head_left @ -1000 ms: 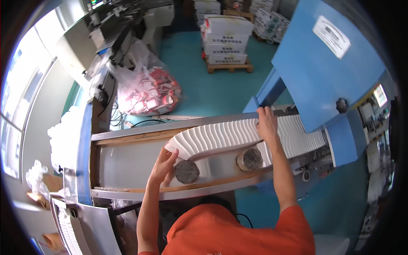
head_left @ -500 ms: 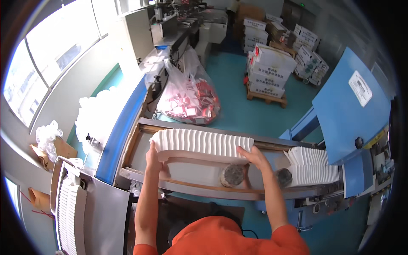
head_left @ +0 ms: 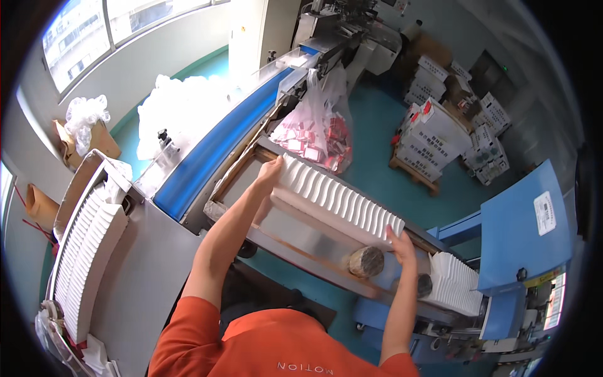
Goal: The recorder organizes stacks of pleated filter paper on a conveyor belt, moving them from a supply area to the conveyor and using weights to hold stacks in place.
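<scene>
A long row of upright white pieces with wavy edges (head_left: 339,201), like folded tissues pressed together, lies slanting over the metal trough (head_left: 295,242). My left hand (head_left: 270,171) is closed against its far left end. At the near right end my right hand (head_left: 401,245) grips it, thumb on top; the row spans both hands. A grey-brown round block (head_left: 366,262) sits in the trough just in front of the right end. Beyond my right wrist a second dark round block (head_left: 424,284) touches more white wavy stacks (head_left: 452,283).
A carton (head_left: 78,188) at left holds long white rows, beside a bare metal tabletop (head_left: 141,251). A blue conveyor belt (head_left: 226,151) runs behind. Past the trough stand a clear bag of red-and-white packets (head_left: 314,138) and palletised boxes (head_left: 433,141). A blue machine panel (head_left: 524,226) rises at right.
My view has turned left, so the trough and row now slant down to the right and more of the left carton shows. Both hands keep hold of the row's ends.
</scene>
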Demonstrator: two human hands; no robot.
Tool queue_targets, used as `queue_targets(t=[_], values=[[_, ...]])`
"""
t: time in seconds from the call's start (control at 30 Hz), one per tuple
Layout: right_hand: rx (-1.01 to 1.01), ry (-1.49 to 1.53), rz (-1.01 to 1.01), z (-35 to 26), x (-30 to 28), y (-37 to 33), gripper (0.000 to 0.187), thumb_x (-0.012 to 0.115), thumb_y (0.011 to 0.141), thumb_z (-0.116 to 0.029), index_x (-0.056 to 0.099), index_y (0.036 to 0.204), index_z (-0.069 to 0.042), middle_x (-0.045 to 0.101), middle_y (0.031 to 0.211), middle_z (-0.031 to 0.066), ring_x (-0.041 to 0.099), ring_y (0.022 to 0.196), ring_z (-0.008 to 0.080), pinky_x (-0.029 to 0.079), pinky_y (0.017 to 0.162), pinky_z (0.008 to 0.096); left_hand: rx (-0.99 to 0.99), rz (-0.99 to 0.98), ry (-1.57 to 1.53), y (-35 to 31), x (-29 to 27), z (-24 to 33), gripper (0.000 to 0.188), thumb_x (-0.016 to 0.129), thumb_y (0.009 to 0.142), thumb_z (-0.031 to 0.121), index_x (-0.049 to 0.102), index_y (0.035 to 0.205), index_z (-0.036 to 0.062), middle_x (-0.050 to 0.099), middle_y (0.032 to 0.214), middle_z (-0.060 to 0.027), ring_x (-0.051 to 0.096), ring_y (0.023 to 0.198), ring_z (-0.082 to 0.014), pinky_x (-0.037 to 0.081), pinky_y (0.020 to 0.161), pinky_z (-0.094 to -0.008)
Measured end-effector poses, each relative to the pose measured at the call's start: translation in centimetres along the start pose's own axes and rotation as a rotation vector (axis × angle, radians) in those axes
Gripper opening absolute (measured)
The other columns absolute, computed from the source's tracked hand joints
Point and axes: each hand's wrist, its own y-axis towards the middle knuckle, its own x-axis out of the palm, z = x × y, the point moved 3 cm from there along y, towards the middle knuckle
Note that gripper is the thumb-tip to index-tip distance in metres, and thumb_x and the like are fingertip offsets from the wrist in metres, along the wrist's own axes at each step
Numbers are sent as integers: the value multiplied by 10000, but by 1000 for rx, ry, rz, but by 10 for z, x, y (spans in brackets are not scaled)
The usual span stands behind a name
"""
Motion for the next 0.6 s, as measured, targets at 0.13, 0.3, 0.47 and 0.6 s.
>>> queue_targets(t=[0.13, 0.3, 0.47, 0.6], values=[[-140, 35, -114, -30, 65, -3, 576, 788, 822, -320, 551, 1256, -25, 628, 1123, 41, 589, 1012, 159, 468, 864, 313, 112, -42, 13, -3, 8, -35, 540, 434, 987, 514, 625, 1243, 78, 672, 1025, -53, 616, 914, -171, 499, 786, -337], [-227, 32, -84, -55, 92, -13, 550, 794, 813, -231, 551, 1246, 5, 635, 1143, 72, 601, 1026, 176, 463, 892, 325, 68, -15, -102, -66, 14, -20, 633, 540, 937, 552, 531, 1341, 66, 634, 1186, -103, 566, 1109, -185, 420, 970, -331], [-351, 2, -198, -122, 174, -49, 659, 813, 782, -256, 489, 1293, 8, 603, 1189, 108, 592, 1058, 217, 470, 917, 346, 299, 153, -400, -134, -95, 14, 461, 537, 989, 442, 574, 1262, 72, 601, 1088, 6, 520, 980, -99, 426, 886, -276], [-468, -45, -429, -158, 297, -112, 749, 852, 735, -193, 412, 1305, 11, 588, 1184, 124, 600, 1029, 216, 508, 874, 344, 451, 461, -542, -260, -220, 28, 520, 379, 1041, 450, 502, 1374, 70, 593, 1151, -23, 527, 1032, -98, 419, 927, -265]])
